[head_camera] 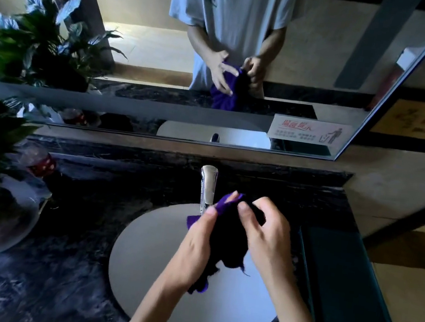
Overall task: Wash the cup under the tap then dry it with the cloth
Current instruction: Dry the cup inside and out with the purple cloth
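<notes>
I hold the purple cloth [225, 233] over the sink [154, 256], at 6 o'clock from the tap [208, 184], so drips fall inside. My left hand [193, 251] and right hand [266, 239] both grasp it; the cup is hidden, probably wrapped inside.

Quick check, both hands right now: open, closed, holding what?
Left hand: closed, fingers gripping the purple cloth.
Right hand: closed, fingers curled on the same cloth bundle. Cup not visible; cannot tell if it is inside.

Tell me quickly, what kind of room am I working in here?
Most likely a shared or public washroom: a white basin set in a dark marble counter under a chrome tap, a wide wall mirror behind, and a printed litter notice stuck on it.
</notes>
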`<action>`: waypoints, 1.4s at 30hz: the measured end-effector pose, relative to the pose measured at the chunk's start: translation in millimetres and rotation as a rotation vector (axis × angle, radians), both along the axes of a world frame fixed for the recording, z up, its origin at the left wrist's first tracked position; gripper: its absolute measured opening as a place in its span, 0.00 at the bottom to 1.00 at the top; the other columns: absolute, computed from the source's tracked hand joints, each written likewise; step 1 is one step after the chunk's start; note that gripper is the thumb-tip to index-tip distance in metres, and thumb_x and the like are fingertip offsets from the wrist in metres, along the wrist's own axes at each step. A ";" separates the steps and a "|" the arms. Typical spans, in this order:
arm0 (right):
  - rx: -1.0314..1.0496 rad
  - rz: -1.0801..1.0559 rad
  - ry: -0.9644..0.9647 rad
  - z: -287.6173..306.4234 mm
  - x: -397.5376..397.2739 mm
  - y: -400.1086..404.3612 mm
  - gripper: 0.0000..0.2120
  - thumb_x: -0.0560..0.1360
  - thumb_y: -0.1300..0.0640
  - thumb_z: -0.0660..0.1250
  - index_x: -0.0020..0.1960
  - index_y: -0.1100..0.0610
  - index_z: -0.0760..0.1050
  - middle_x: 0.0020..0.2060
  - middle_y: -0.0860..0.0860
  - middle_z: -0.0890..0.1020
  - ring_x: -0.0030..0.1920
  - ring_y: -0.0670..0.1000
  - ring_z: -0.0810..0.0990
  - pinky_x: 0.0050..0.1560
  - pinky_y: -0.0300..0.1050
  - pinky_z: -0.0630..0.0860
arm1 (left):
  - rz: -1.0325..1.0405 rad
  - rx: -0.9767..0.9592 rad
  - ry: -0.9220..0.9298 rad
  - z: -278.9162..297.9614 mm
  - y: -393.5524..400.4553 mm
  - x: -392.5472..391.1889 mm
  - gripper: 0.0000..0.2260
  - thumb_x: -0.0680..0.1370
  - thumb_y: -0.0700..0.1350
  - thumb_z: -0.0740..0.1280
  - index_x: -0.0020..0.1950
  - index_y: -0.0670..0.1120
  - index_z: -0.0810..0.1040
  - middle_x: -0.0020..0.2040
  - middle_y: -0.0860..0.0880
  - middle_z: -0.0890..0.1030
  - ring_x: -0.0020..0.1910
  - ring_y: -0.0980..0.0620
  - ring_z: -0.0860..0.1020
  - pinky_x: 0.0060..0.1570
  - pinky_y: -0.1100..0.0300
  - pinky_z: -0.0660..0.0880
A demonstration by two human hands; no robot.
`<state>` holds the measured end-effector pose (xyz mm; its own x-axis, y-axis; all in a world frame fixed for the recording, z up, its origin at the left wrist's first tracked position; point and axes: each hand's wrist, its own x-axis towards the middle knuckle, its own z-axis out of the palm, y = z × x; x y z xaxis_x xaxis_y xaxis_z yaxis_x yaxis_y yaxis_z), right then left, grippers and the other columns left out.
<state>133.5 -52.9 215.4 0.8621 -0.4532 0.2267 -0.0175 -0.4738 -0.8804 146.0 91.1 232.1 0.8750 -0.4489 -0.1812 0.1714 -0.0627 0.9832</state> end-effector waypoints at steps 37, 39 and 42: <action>0.931 -0.054 -0.124 -3.8 2.2 9.3 0.14 0.81 0.55 0.64 0.37 0.57 0.72 0.33 0.55 0.68 0.34 0.49 0.67 0.34 0.45 0.64 | 0.136 -0.608 0.584 9.8 -17.0 4.4 0.19 0.86 0.57 0.55 0.68 0.56 0.82 0.66 0.46 0.84 0.64 0.50 0.83 0.66 0.50 0.76; 1.012 -0.060 -0.145 1.4 4.6 8.1 0.15 0.81 0.54 0.64 0.36 0.53 0.69 0.34 0.54 0.68 0.35 0.49 0.67 0.36 0.45 0.65 | 0.222 -0.737 0.728 9.6 -13.9 5.9 0.23 0.86 0.58 0.54 0.63 0.52 0.86 0.65 0.43 0.84 0.61 0.47 0.85 0.62 0.47 0.77; 1.036 -0.053 -0.159 8.1 7.3 8.3 0.14 0.77 0.51 0.66 0.35 0.49 0.68 0.35 0.53 0.66 0.36 0.49 0.65 0.37 0.45 0.64 | 0.195 -0.867 0.911 2.7 -12.2 8.5 0.22 0.83 0.50 0.61 0.74 0.41 0.75 0.73 0.37 0.76 0.71 0.39 0.76 0.75 0.43 0.67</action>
